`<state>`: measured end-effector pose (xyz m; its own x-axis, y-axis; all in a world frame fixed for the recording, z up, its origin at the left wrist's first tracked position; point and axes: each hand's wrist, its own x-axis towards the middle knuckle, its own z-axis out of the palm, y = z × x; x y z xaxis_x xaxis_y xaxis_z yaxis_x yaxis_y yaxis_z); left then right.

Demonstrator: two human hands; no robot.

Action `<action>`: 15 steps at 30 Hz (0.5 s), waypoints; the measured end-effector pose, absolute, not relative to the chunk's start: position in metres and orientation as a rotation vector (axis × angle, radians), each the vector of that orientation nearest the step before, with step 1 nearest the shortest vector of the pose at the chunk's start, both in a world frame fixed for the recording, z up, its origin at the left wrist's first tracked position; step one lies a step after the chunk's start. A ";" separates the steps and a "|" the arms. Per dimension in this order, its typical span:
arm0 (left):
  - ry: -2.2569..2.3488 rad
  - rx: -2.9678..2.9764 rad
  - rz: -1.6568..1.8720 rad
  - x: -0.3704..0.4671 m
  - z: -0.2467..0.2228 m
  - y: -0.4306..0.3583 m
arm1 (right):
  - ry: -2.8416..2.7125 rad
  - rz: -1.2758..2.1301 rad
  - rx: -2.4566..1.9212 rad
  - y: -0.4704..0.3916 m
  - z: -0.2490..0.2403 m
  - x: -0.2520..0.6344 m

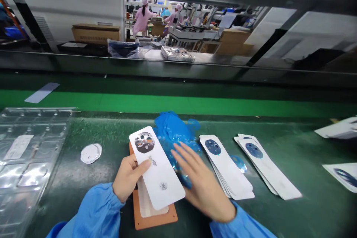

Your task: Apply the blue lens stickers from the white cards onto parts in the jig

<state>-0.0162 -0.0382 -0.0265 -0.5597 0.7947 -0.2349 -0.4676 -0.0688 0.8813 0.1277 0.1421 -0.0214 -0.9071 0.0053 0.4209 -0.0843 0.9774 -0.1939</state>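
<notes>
My left hand (pixel 128 176) grips a white phone back panel (pixel 164 173) by its left edge, thumb on top. The panel has a dark, shiny camera area with several holes and small grey printed marks. It is tilted above an orange fixture (pixel 156 220) with a pale recessed plate (pixel 143 202). Close to the panel's right edge is my right hand (pixel 199 182), its fingers spread and holding nothing. Behind that hand lies a crumpled heap of blue film pieces (pixel 173 130). A stack of white panels (pixel 227 173) with dark blue camera areas sits to the right.
Another panel stack (pixel 264 167) lies farther right, with a loose round blue film (pixel 239 163) between the stacks. On the left are white round pieces (pixel 90 153) and a clear plastic tray (pixel 36 163). A green belt (pixel 134 105) runs behind; people in pink (pixel 143 20) work beyond.
</notes>
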 end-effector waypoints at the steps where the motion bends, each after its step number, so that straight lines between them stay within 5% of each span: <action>1: 1.252 0.388 1.788 -0.016 -0.027 -0.038 | -2.721 0.352 0.120 0.128 -0.021 0.130; 8: 1.252 0.443 1.704 -0.015 -0.031 -0.040 | -2.516 0.734 0.040 0.064 -0.041 0.116; 15: 1.727 0.454 1.761 -0.037 -0.024 -0.041 | -2.267 0.800 0.116 0.120 0.006 0.095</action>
<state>-0.0367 -0.0409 -0.0243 -0.7464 0.6412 -0.1781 -0.1907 0.0503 0.9804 0.0951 0.1202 0.0062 -0.7381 0.1439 0.6592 -0.3016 0.8036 -0.5131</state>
